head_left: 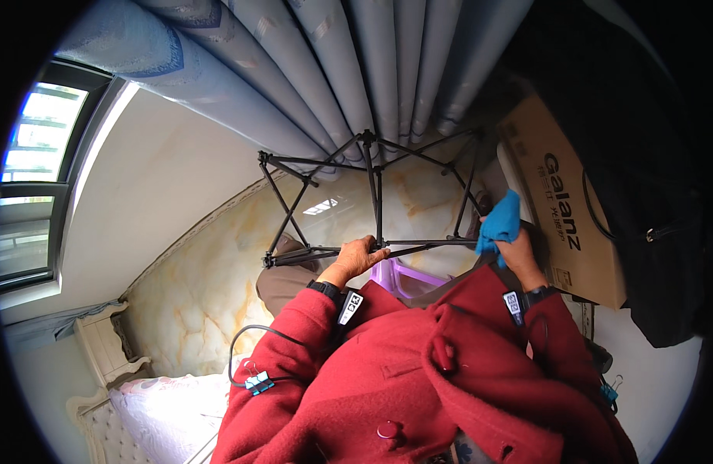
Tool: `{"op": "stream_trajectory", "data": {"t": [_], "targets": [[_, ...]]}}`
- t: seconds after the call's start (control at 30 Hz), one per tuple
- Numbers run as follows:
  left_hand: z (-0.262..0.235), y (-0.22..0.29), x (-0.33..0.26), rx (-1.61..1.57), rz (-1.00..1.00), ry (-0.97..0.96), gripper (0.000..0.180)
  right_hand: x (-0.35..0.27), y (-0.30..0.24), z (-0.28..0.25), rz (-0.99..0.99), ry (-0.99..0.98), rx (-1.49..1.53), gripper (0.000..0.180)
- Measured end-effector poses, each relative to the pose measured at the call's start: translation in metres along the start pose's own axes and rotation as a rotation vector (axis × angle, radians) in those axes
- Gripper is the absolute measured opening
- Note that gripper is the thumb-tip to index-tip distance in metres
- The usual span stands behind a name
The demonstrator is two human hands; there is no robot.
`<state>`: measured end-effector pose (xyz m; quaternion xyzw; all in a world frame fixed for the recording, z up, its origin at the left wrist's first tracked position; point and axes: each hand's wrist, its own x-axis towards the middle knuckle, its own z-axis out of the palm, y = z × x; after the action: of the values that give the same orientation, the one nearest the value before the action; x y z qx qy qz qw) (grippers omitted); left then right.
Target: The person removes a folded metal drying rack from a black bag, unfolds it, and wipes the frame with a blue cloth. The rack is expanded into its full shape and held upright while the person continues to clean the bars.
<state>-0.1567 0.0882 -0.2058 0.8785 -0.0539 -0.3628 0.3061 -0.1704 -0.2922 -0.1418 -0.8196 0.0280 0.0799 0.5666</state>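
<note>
Now left hand (359,256) grips the black frame (376,197); right hand (513,249) clutches a blue cloth (501,221).

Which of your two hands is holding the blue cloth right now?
The right hand holds the blue cloth, bunched above its fingers. The left hand has no cloth; it grips a bar of the black folding frame.

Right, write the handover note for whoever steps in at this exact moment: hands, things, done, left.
Left hand: gripping the near bar of the black folding rack.
Right hand: holding a blue cloth at the rack's right end.
Rack stands open on the marble floor before the curtain; cardboard box on the right, purple stool below the bar.
Done: rack steadied, cloth at the bar.
Left: cannot tell which bars are wiped.
</note>
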Motion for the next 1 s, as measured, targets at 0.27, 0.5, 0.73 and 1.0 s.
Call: {"op": "stream_trajectory", "data": {"t": [0.27, 0.5, 0.73, 1.0], "targets": [[0.013, -0.019, 0.015, -0.090, -0.020, 0.013, 0.053, -0.030, -0.019, -0.019, 0.191, 0.136, -0.108, 0.038], [0.003, -0.015, 0.005, -0.148, 0.042, 0.072, 0.041, -0.011, 0.009, -0.005, 0.173, -0.004, -0.240, 0.037], [-0.034, 0.014, -0.011, -0.452, 0.036, 0.240, 0.040, -0.006, 0.005, 0.000, 0.063, 0.198, 0.062, 0.034], [-0.055, 0.033, -0.036, -0.588, 0.045, 0.222, 0.029, -0.023, -0.043, -0.008, 0.113, 0.076, 0.310, 0.052]]}}
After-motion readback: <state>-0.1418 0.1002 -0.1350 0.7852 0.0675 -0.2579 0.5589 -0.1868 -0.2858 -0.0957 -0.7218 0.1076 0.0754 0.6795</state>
